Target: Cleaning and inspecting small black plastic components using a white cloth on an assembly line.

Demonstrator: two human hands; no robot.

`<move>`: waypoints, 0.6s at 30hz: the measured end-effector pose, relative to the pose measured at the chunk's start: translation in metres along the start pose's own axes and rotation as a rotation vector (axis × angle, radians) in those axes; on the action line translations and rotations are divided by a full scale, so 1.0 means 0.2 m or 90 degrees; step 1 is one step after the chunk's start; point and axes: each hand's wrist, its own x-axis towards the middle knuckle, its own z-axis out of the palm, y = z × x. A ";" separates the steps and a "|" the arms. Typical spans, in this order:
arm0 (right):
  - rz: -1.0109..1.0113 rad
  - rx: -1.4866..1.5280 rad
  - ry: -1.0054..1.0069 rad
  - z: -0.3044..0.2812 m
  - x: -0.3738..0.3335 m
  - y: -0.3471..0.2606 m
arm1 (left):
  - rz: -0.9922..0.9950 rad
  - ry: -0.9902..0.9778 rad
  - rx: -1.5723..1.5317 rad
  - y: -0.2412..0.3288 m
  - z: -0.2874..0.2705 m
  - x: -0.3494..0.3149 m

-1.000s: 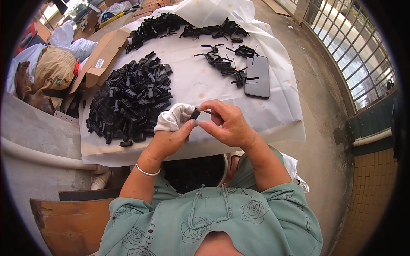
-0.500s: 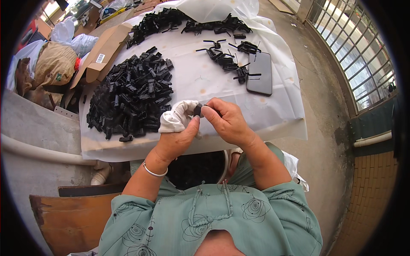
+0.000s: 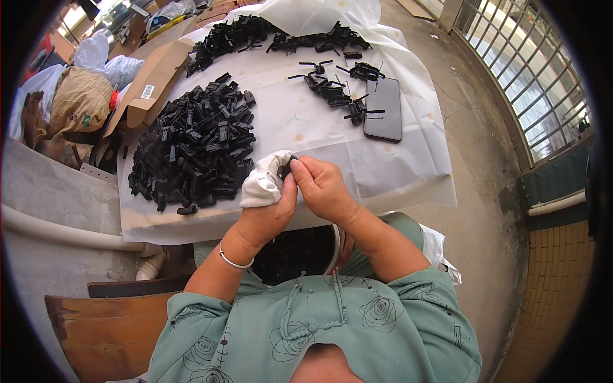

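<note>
Over the near edge of the white-covered table [image 3: 300, 137], my two hands meet at a small black plastic part [image 3: 287, 168]. My left hand [image 3: 273, 214], with a white cloth [image 3: 260, 184] around its fingers, is closed on the part. The thumb and fingers of my right hand [image 3: 324, 191] pinch the part's other side, covering most of it. To the left lies a big heap of black plastic parts [image 3: 198, 140]. A smaller group of black parts with thin prongs [image 3: 332, 90] lies ahead, beside a dark smartphone [image 3: 383, 115].
More black parts [image 3: 233, 37] lie along the table's far side. An opened cardboard box [image 3: 150, 83] and stuffed bags [image 3: 83, 96] stand at the left. Below the table edge, a round container [image 3: 294, 255] holds dark pieces. A barred window [image 3: 527, 76] is on the right.
My right hand has moved slightly left and down and now covers more of the black part. The cloth-wrapped left hand has turned a little around it.
</note>
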 end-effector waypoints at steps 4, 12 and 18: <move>-0.056 0.002 -0.032 -0.08 0.02 -0.06 | -0.161 -0.019 -0.289 0.04 -0.05 0.03; -0.211 -0.108 -0.053 -0.15 0.03 0.01 | -0.310 -0.068 -0.359 0.10 -0.11 0.06; 0.065 0.042 -0.122 -0.13 0.02 -0.06 | -0.254 -0.224 -0.262 0.11 -0.14 0.05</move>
